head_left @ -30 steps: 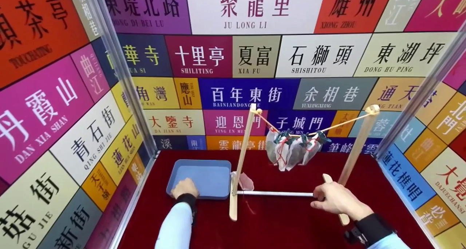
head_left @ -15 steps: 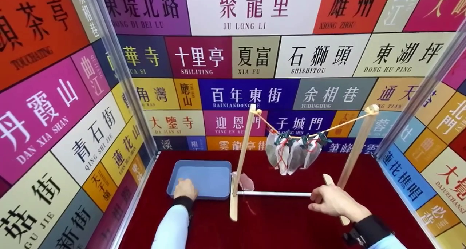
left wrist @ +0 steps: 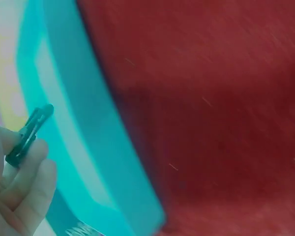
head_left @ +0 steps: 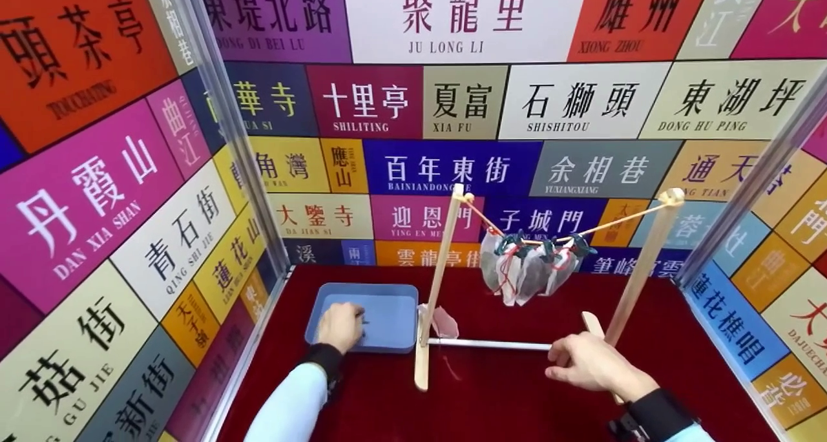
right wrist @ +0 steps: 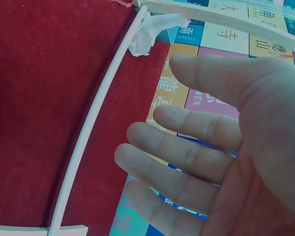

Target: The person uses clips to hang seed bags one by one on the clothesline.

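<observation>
Over the blue tray (head_left: 394, 306), my left hand (head_left: 339, 326) pinches a small dark green clothespin (left wrist: 30, 135) between thumb and fingertips. The left wrist view shows it close above the tray's inside. My right hand (head_left: 594, 361) hovers by the right end of a white rod (head_left: 491, 344), its fingers loosely bent and holding nothing, as the right wrist view (right wrist: 206, 137) shows. The rod joins two wooden posts, left (head_left: 442, 261) and right (head_left: 639, 274). Several whitish pouches (head_left: 533, 277) with red threads hang from the string (head_left: 627, 220) between the posts, held by dark green clothespins.
A pale pink pouch (head_left: 446, 323) lies on the dark red cloth (head_left: 504, 403) behind the left post's foot. Colourful sign-covered walls (head_left: 452, 106) enclose the table at the back and both sides.
My left hand has moved up and right over the tray, and a dark clothespin now shows at its fingertips. The right hand stays near the rod. The head view has shifted slightly.
</observation>
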`<state>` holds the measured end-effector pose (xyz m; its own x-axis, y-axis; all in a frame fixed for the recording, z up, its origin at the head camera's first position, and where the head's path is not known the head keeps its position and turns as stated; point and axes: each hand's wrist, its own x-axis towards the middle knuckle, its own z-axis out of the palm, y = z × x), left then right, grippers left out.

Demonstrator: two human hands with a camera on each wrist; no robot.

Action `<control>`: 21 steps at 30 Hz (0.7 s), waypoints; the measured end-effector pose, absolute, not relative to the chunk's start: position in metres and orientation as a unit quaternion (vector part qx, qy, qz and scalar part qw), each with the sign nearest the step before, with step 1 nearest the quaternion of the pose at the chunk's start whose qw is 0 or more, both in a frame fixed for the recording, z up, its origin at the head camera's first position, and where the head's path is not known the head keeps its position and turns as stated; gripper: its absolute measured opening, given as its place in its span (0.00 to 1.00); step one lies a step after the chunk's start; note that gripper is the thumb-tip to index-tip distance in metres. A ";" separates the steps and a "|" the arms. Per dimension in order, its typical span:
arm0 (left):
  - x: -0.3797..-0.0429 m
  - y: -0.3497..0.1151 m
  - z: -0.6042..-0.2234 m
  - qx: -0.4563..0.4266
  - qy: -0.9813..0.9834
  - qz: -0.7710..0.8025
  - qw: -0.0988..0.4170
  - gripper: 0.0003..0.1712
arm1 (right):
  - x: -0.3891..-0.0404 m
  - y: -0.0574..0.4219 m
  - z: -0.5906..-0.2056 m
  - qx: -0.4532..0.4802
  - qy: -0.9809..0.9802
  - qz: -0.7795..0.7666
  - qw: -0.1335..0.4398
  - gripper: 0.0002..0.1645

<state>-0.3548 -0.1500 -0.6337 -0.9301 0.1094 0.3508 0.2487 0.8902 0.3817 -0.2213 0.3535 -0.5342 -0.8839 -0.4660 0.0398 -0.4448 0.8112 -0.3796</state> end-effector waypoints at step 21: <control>-0.280 0.007 -0.558 -0.228 -0.826 -0.514 0.030 0.07 | -0.211 0.290 -0.529 -0.250 0.942 -0.210 -0.076 0.37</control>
